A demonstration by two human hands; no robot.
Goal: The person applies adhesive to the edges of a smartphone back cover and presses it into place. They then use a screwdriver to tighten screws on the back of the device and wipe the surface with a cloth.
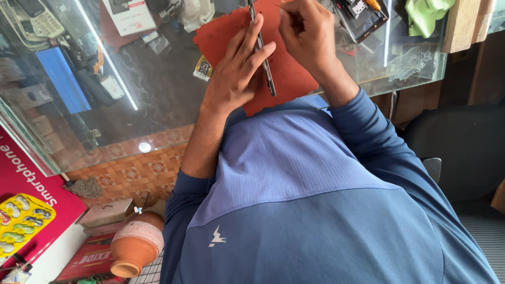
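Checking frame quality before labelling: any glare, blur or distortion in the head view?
Head view: daylight, soft shadows. Bright streak reflections cross the glass counter, veiling items beneath. Left hand and the thin phone held edge-on are sharp; right hand is cut by the top edge. Wide-angle stretch bends the blue shirt and frame edges.

The left hand (239,71) is gripping a thin phone (261,50) edge-on, its rim looking like dull grey metal. Under it, a red mat (294,79) is lying matt and slightly rough, its edges ragged. The counter top (158,89) is showing glossy clear glass, throwing back bright streaks of light. At two o'clock a wooden block (465,23) is looking plain and unvarnished; at seven o'clock a clay pot (135,244) is looking matt and earthy.
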